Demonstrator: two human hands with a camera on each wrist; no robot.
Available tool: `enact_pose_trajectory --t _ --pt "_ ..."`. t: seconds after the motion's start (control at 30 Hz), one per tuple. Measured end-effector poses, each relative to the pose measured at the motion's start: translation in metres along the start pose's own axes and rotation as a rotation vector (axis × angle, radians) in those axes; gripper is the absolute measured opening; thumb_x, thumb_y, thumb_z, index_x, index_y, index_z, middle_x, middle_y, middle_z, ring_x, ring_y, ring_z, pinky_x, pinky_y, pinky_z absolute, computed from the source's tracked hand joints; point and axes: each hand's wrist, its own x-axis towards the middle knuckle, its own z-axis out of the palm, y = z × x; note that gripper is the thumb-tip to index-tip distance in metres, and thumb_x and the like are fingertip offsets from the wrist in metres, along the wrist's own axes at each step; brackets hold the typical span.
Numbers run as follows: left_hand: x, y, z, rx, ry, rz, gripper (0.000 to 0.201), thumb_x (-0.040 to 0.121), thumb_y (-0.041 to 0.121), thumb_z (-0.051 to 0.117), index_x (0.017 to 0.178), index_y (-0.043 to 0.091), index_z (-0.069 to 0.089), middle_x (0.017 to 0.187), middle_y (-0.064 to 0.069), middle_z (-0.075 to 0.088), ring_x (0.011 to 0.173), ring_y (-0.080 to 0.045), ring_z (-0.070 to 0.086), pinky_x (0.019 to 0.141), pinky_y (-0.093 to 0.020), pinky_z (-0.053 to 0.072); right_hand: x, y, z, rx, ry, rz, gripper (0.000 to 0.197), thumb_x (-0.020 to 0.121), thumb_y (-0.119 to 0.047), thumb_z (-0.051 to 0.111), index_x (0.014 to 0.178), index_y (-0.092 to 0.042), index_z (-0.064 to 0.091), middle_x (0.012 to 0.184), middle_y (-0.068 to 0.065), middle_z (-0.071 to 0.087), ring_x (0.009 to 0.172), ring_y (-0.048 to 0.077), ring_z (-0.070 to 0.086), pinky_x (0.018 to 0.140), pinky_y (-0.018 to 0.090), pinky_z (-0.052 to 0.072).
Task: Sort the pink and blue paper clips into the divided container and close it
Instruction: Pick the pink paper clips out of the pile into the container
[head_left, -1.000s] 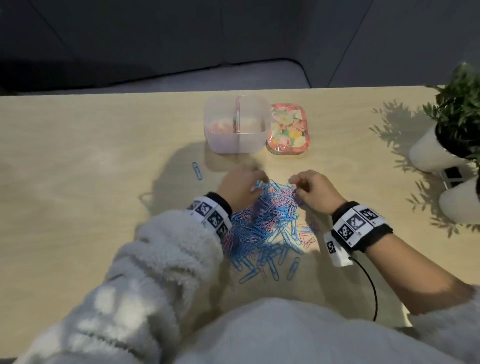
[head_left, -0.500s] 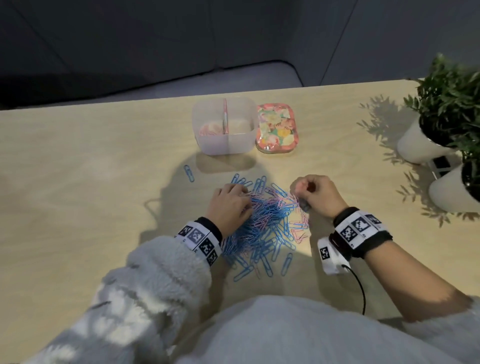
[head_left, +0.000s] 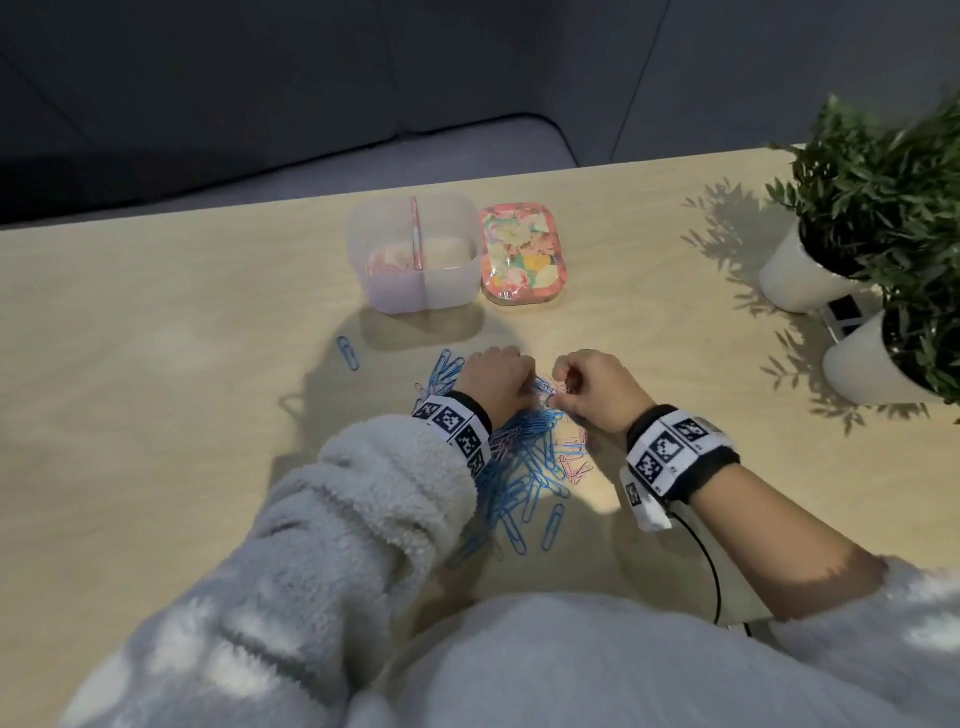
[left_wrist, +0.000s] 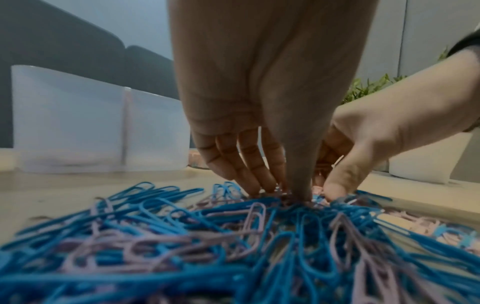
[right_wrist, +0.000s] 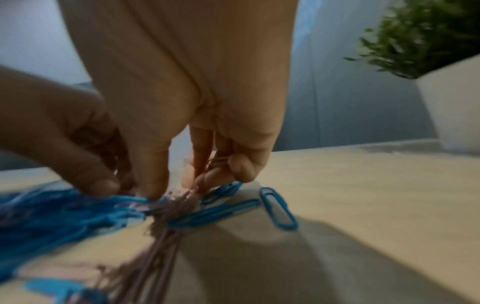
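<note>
A heap of blue and pink paper clips (head_left: 524, 467) lies on the table in front of me, seen close up as the same heap (left_wrist: 207, 236). My left hand (head_left: 498, 376) reaches down onto the heap's far edge, where thumb and fingertips (left_wrist: 259, 185) meet and pinch at clips. My right hand (head_left: 563, 387) is beside it, with a bundle of pink clips (right_wrist: 215, 162) tucked in its curled fingers, and thumb and forefinger pick at the heap. The clear divided container (head_left: 457, 280) stands open beyond, with pink clips in its left compartment. Its floral lid (head_left: 522, 260) lies to the right.
One stray blue clip (head_left: 348, 353) lies left of the heap, two more (right_wrist: 278, 207) near my right hand. Two potted plants in white pots (head_left: 800, 280) stand at the table's right edge. A cable (head_left: 711, 571) trails from my right wrist.
My two hands have come together at the heap's far edge. The right hand dropped from a raised fist to the clips, still holding pink ones, and the left shifted right.
</note>
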Motion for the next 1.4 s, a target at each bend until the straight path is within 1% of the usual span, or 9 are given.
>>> enact_pose_trajectory --t 0.17,0.33,0.53,0.67,0.83,0.93,1.07,1.27,1.4 --pt "-0.015 -0.020 -0.001 -0.147 -0.008 -0.054 0.017 0.084 0.006 0.054 0.098 0.009 0.064 0.106 -0.011 0.066 0.101 -0.029 0.060 0.088 -0.037 0.047 0.009 -0.007 0.004 -0.190 0.010 -0.070 0.013 0.081 -0.008 0.062 0.071 -0.015 0.054 0.082 0.011 0.060 0.080 0.025 0.053 0.073 0.033 0.041" --pt "-0.029 -0.041 -0.006 -0.438 0.179 -0.156 0.015 0.085 0.007 0.058 0.097 0.007 0.067 0.096 -0.005 0.066 0.091 -0.019 0.058 0.081 -0.025 0.041 0.005 0.002 -0.015 0.420 -0.006 0.098 0.020 0.084 -0.005 0.064 0.068 -0.014 0.056 0.052 0.007 0.049 0.038 0.013 0.044 0.040 0.019 0.036" --pt "-0.021 -0.045 -0.014 -0.811 0.197 -0.240 0.015 0.090 0.003 0.050 0.094 0.003 0.065 0.078 -0.004 0.059 0.068 -0.008 0.053 0.056 -0.003 0.044 -0.007 0.010 -0.035 0.752 -0.024 0.213 0.006 0.089 -0.002 0.055 0.086 -0.002 0.059 0.062 0.010 0.049 0.037 0.003 0.048 0.039 0.014 0.041" --pt "-0.010 -0.032 -0.017 -1.040 0.115 -0.369 0.032 0.093 -0.004 0.035 0.070 0.013 0.050 0.067 -0.003 0.048 0.052 -0.005 0.047 0.039 -0.007 0.036 -0.011 0.012 -0.038 1.019 -0.063 0.346 0.016 0.092 0.001 0.044 0.085 -0.004 0.057 0.053 0.003 0.064 0.045 0.005 0.061 0.041 0.015 0.048" --pt "-0.012 -0.033 -0.010 -0.745 0.009 -0.244 0.002 0.086 0.011 0.058 0.084 0.011 0.057 0.069 0.002 0.049 0.063 -0.012 0.046 0.059 -0.019 0.038 -0.010 0.002 -0.042 1.281 -0.093 0.402 0.028 0.089 -0.006 0.026 0.075 -0.009 0.051 0.048 0.001 0.059 0.039 0.011 0.055 0.039 0.016 0.045" --pt "-0.015 -0.035 -0.004 -0.457 -0.050 -0.114 0.023 0.082 0.006 0.061 0.105 0.005 0.061 0.095 -0.009 0.056 0.084 -0.019 0.051 0.077 -0.022 0.040 -0.006 -0.007 -0.036 1.096 -0.112 0.393 0.026 0.090 -0.002 0.029 0.077 -0.008 0.051 0.053 0.005 0.060 0.039 0.011 0.058 0.036 0.016 0.044" --pt "-0.018 -0.035 0.000 -0.255 -0.019 -0.042 0.018 0.084 0.013 0.063 0.101 0.008 0.065 0.106 -0.014 0.055 0.099 -0.025 0.054 0.089 -0.029 0.041 -0.002 -0.006 -0.024 0.694 -0.100 0.264 0.018 0.088 0.012 0.044 0.097 0.000 0.054 0.051 0.001 0.067 0.043 0.006 0.063 0.038 0.017 0.048" --pt "-0.025 -0.042 -0.004 -0.417 0.095 -0.063 0.008 0.083 0.012 0.063 0.088 0.006 0.064 0.088 -0.006 0.061 0.080 -0.019 0.054 0.074 -0.028 0.042 -0.011 0.001 -0.029 0.623 -0.131 0.186 0.009 0.086 0.005 0.057 0.084 0.001 0.065 0.049 -0.005 0.067 0.045 0.004 0.063 0.043 0.014 0.051" --pt "-0.027 -0.049 -0.012 -0.611 0.084 -0.143 0.019 0.092 0.014 0.051 0.108 0.008 0.059 0.081 0.001 0.054 0.074 -0.015 0.049 0.066 -0.021 0.041 -0.016 0.007 -0.033 0.589 -0.022 0.178 0.019 0.083 0.004 0.063 0.067 -0.006 0.065 0.040 -0.007 0.057 0.033 0.004 0.046 0.038 0.015 0.039"
